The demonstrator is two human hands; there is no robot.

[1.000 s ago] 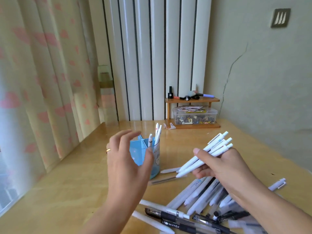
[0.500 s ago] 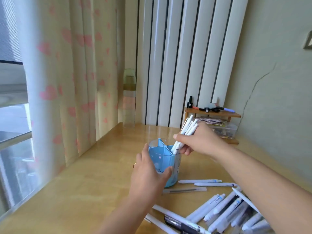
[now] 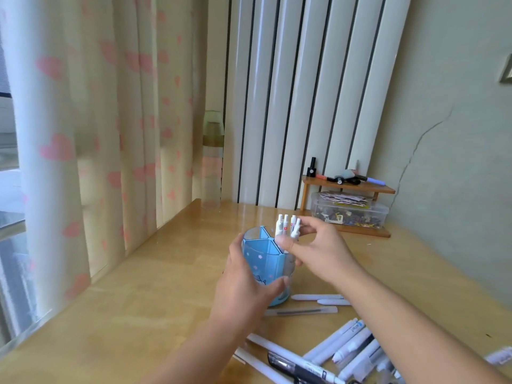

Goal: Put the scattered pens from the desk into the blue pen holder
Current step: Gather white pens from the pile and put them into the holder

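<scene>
The blue pen holder (image 3: pixel 260 253) stands on the wooden desk (image 3: pixel 133 314). My left hand (image 3: pixel 243 289) grips its near side. A bunch of white pens (image 3: pixel 286 225) stands upright in the holder's right compartment, and the thumb and fingers of my right hand (image 3: pixel 321 250) curl round them at the rim. Several white pens (image 3: pixel 346 347) and a black pen (image 3: pixel 291 365) lie scattered at the lower right. Three more pens (image 3: pixel 318 297) lie just right of the holder's base.
A small wooden shelf (image 3: pixel 349 187) with markers and a clear plastic box (image 3: pixel 349 213) stands at the back right by the wall. A heart-patterned curtain (image 3: pixel 83 134) hangs along the desk's left edge, with a bottle (image 3: pixel 212 151) behind it.
My right hand carried the bunch of white pens from above the pile to the holder and lowered them upright into it. My left hand closed on the holder. The view swung left.
</scene>
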